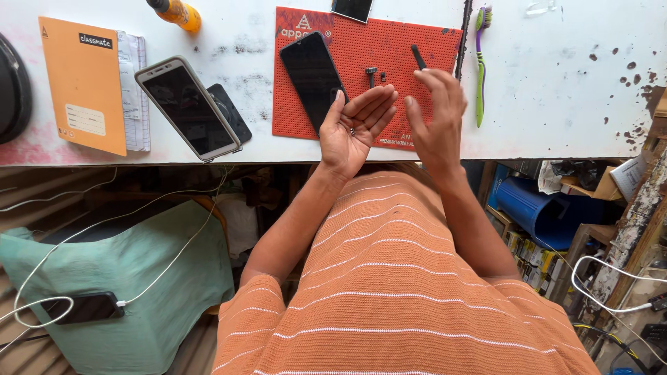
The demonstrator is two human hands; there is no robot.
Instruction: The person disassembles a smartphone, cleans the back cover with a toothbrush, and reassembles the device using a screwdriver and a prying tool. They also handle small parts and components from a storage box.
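Left hand: the left hand (353, 125) is held palm up over the near edge of the red mat (361, 62), fingers together and slightly curled, cupping a few small screws (352, 130) in the palm.
Right hand: the right hand (436, 114) hovers just beside the left, back toward the camera, fingers loosely bent and released, gripping nothing.
Arms: both forearms rise from an orange striped shirt (396, 278) and converge above the counter's edge.
Mat: a dark phone (313, 73) lies on its left part, just beside the left hand; small dark parts (372, 73) rest near the middle.
Counter: the white, stained counter (556, 83) also carries a second phone (187, 107), an orange notebook (83, 83) and a green toothbrush (481, 62).
Below: a green cloth (139, 292) lies with a charging phone (87, 307) and white cable (167, 257).
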